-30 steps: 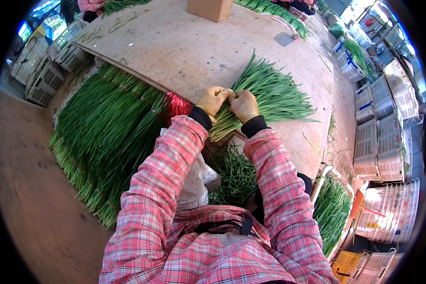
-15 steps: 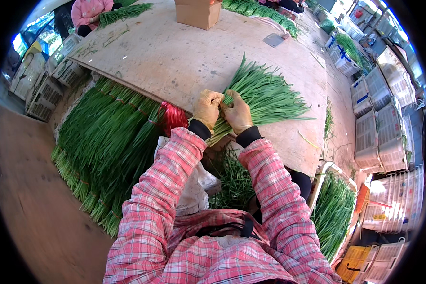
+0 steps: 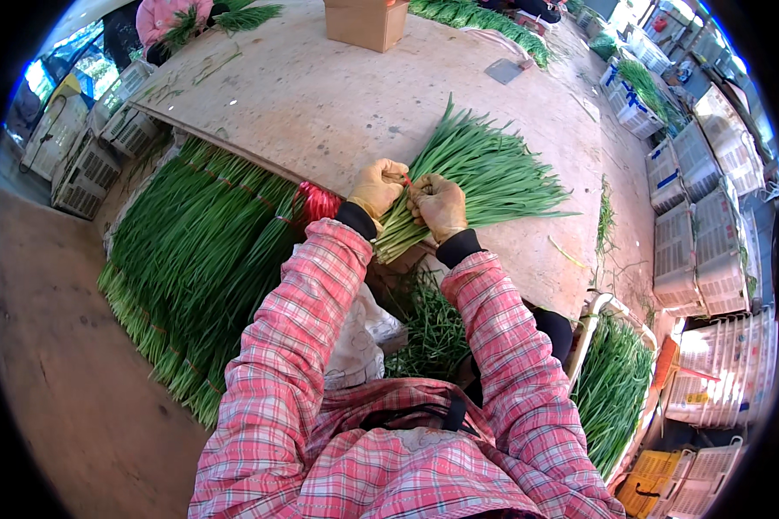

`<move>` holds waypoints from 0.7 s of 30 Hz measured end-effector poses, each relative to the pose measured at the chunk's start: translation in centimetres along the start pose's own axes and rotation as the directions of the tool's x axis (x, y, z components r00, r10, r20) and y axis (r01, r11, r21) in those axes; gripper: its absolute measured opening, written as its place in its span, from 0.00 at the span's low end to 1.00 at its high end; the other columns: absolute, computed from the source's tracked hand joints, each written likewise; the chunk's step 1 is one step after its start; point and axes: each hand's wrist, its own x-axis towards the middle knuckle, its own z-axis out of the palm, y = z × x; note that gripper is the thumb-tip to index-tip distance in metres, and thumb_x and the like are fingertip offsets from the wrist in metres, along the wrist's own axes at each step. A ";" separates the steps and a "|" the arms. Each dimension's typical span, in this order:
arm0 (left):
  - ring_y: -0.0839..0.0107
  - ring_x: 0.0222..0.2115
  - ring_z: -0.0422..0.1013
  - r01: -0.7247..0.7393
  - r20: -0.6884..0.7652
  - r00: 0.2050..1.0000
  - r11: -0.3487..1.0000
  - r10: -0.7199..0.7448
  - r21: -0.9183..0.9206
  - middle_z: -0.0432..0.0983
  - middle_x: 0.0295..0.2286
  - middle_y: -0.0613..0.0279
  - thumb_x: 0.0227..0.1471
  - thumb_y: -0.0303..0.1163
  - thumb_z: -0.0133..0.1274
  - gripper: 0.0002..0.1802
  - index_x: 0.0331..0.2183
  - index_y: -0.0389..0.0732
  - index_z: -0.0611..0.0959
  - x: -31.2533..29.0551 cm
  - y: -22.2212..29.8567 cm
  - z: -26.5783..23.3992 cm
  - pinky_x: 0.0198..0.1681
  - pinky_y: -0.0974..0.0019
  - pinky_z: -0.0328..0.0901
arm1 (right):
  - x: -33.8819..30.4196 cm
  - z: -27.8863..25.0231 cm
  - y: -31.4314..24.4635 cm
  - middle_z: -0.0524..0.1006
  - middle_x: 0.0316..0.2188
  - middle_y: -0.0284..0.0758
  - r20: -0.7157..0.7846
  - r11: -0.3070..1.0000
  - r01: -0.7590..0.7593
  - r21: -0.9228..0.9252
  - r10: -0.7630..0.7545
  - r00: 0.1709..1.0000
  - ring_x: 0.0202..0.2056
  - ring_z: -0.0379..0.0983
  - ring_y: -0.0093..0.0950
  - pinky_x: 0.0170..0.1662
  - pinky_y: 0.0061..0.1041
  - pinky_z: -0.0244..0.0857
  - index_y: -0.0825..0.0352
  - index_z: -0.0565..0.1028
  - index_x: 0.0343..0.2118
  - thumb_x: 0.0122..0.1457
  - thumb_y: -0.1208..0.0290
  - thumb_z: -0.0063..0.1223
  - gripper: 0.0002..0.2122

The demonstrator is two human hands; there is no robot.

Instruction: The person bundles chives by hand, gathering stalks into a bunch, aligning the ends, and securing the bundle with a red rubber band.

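A bunch of long green garlic chives (image 3: 489,169) lies on the wooden table before me, its leaf tips fanned to the right and its pale stems toward me. My left hand (image 3: 378,188), in a yellowish glove, is closed at the left side of the stems, pinching a thin red tie (image 3: 407,180). Curled fingers of my right hand (image 3: 439,208), gloved alike, press on the bunch beside it, on the tie where it rounds the stems; the grip itself is partly hidden. A bundle of red ties (image 3: 318,203) lies at the table edge, left of my left hand.
Tied chive bunches (image 3: 199,259) are stacked at the left below the table board (image 3: 286,95). Loose chives fill a crate (image 3: 614,381) at my right. A cardboard box (image 3: 368,24) stands far off; a person in pink (image 3: 169,17) sits at the far left. White crates (image 3: 701,251) line the right.
My hands have come slightly apart, and the red tie now shows between them. The bunch stays in place. The far person's hand and chives have shifted.
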 end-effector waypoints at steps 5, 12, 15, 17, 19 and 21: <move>0.73 0.32 0.72 0.073 0.009 0.997 0.997 -0.073 -0.007 0.77 0.32 0.58 0.46 0.20 0.55 0.12 0.36 0.31 0.78 0.3 -0.1 -0.3 0.39 0.71 0.67 | -0.1 0.4 -0.8 0.73 0.14 0.32 -0.063 0.993 -0.006 -0.121 -0.001 0.998 0.13 0.68 0.19 0.16 0.18 0.61 0.70 0.74 0.23 0.53 0.75 0.52 0.05; 0.74 0.33 0.72 0.187 -0.029 0.979 0.953 -0.200 -0.240 0.77 0.32 0.60 0.47 0.21 0.56 0.11 0.37 0.33 0.79 -0.6 0.5 0.2 0.38 0.72 0.68 | 0.7 0.5 0.5 0.74 0.12 0.34 -0.115 0.968 0.028 -0.250 -0.059 0.992 0.15 0.71 0.22 0.20 0.23 0.64 0.70 0.75 0.22 0.50 0.70 0.55 0.08; 0.75 0.32 0.72 0.201 -0.079 0.970 0.938 -0.232 -0.284 0.77 0.32 0.60 0.48 0.21 0.55 0.10 0.37 0.33 0.79 -0.9 0.6 0.3 0.38 0.72 0.68 | 1.2 0.4 1.0 0.74 0.13 0.35 -0.108 0.948 0.043 -0.316 -0.081 0.991 0.16 0.72 0.24 0.24 0.24 0.65 0.69 0.75 0.22 0.48 0.69 0.56 0.08; 0.74 0.31 0.72 0.191 -0.085 0.972 0.949 -0.218 -0.249 0.77 0.32 0.60 0.48 0.21 0.55 0.10 0.36 0.33 0.79 -1.0 0.6 0.2 0.37 0.72 0.68 | 1.1 0.4 1.0 0.74 0.12 0.35 -0.106 0.964 0.000 -0.265 -0.029 0.994 0.17 0.73 0.24 0.25 0.24 0.65 0.69 0.75 0.22 0.47 0.69 0.56 0.08; 0.74 0.31 0.72 0.194 -0.083 0.972 0.947 -0.221 -0.256 0.77 0.32 0.60 0.48 0.21 0.55 0.10 0.36 0.33 0.79 -0.9 0.5 0.1 0.37 0.72 0.68 | 1.1 0.4 0.7 0.74 0.12 0.35 -0.107 0.968 -0.026 -0.250 -0.001 0.994 0.17 0.73 0.25 0.25 0.24 0.65 0.68 0.75 0.22 0.47 0.69 0.56 0.08; 0.74 0.30 0.73 0.212 -0.073 0.967 0.929 -0.244 -0.302 0.77 0.31 0.59 0.48 0.21 0.55 0.10 0.36 0.33 0.79 -0.9 0.3 0.2 0.36 0.71 0.69 | 1.1 0.4 0.6 0.74 0.12 0.35 -0.111 0.963 -0.036 -0.269 0.007 0.994 0.17 0.73 0.25 0.26 0.24 0.65 0.68 0.76 0.22 0.46 0.69 0.55 0.07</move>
